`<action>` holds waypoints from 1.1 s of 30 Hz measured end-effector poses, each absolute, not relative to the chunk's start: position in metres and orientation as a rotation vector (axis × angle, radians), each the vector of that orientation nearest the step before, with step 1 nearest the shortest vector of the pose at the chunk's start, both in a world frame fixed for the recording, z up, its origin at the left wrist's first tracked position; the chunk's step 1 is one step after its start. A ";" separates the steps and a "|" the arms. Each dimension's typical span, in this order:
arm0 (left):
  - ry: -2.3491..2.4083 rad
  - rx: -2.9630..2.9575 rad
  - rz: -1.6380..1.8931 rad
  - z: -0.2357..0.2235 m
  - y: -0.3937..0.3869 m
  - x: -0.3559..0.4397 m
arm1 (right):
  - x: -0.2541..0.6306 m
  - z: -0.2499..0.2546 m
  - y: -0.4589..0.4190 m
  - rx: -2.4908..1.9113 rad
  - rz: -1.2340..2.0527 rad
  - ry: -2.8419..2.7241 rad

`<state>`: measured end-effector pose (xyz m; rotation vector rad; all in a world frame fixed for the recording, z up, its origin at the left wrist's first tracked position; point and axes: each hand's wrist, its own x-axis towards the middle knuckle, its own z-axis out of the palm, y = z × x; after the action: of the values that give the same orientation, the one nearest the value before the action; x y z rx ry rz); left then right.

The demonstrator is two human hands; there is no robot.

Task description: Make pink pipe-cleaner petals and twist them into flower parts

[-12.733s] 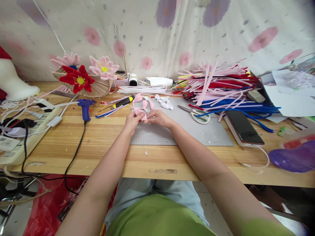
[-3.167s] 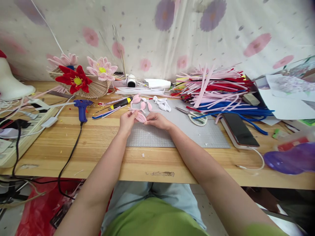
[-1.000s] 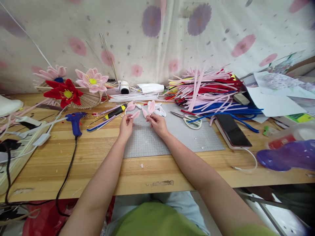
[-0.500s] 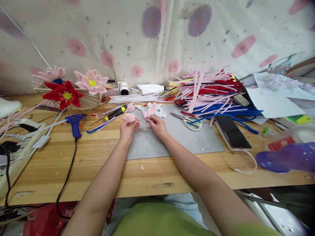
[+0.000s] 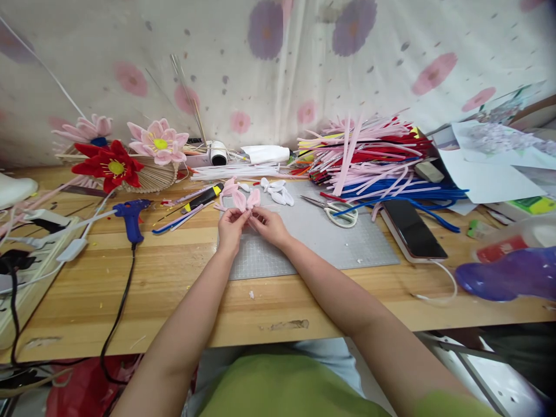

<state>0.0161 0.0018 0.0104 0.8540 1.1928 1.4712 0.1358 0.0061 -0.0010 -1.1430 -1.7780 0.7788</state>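
Note:
My left hand (image 5: 230,227) and my right hand (image 5: 268,225) meet over the near part of the grey cutting mat (image 5: 313,237). Both are pinched closed on pink pipe-cleaner petals (image 5: 245,200) that stand up side by side between the fingertips. One more pink petal (image 5: 229,186) lies just beyond them, and several white petals (image 5: 277,191) lie on the mat behind my right hand.
Scissors (image 5: 336,209) lie on the mat to the right, before a big heap of pipe cleaners (image 5: 373,162). A phone (image 5: 412,220) lies further right. A blue glue gun (image 5: 130,214), a yellow-black knife (image 5: 204,197) and finished flowers (image 5: 130,153) are on the left.
My hands, each holding a pink petal apart, have come together so the petals now stand side by side between the fingertips. The view shifted slightly.

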 end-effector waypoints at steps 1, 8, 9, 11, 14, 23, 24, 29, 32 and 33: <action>1.189 0.853 1.476 0.009 0.002 0.017 | 0.134 0.000 0.005 -1.132 0.762 -1.829; 1.184 0.838 1.361 0.007 0.004 0.015 | 0.134 0.005 0.002 -1.089 0.717 -1.950; 1.179 0.835 1.342 0.008 0.004 0.014 | 0.135 0.005 0.002 -1.077 0.715 -1.960; 1.176 0.834 1.309 0.010 0.004 0.012 | 0.136 0.004 0.002 -1.070 0.702 -1.983; 1.187 0.847 1.258 0.011 0.003 0.011 | 0.136 0.000 0.003 -1.090 0.662 -2.024; 1.167 0.897 1.279 0.011 0.001 0.012 | 0.135 -0.001 0.005 -1.184 0.521 -2.151; 1.171 0.900 1.297 0.011 0.001 0.013 | 0.134 0.000 0.004 -1.190 0.499 -2.180; 1.215 0.905 1.454 0.009 0.006 0.007 | 0.133 0.007 0.000 -1.284 0.370 -2.226; 1.217 0.812 1.571 0.014 0.011 -0.007 | 0.144 0.006 0.007 -1.335 0.305 -2.045; 1.190 0.766 1.581 0.017 0.013 -0.011 | 0.149 0.006 0.012 -1.364 0.265 -1.972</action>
<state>-0.0112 0.0126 0.0166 0.7659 1.1898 1.5807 0.1495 0.0118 0.0057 -1.3641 -1.9723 0.2652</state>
